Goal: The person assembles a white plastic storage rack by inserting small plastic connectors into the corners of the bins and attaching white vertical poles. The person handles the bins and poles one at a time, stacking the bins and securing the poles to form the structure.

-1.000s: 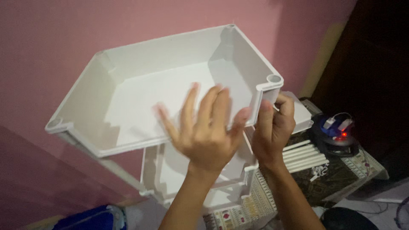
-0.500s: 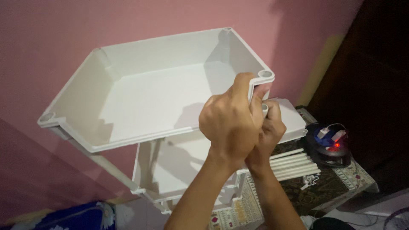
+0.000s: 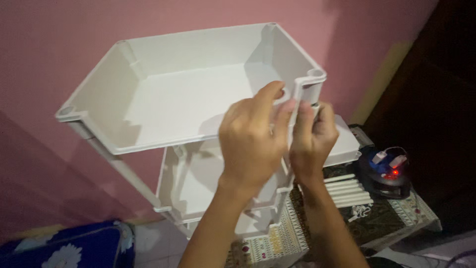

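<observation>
A white plastic shelf tray [image 3: 114, 94] stands as the top tier of a rack, tilted toward me, with round sockets at its corners. My left hand [image 3: 253, 144] grips the tray's front right corner wall, thumb inside the tray. Just to the right, my right hand [image 3: 313, 141] pinches a white post [image 3: 314, 101] under the corner socket [image 3: 316, 73]. A lower white tray [image 3: 183, 183] sits beneath, joined by a slanted post at the left.
Behind is a pink wall [image 3: 49, 39]. Several loose white tubes [image 3: 349, 191] lie on a patterned cloth at the right, beside a dark device with a red light [image 3: 389, 173]. A blue flowered fabric [image 3: 64, 248] lies at the lower left. Another white tray [image 3: 344, 141] rests behind my right hand.
My left hand went from open over the tray to gripping the front right corner. The tray's corner shifted slightly up; my right hand stayed at the post under the socket.
</observation>
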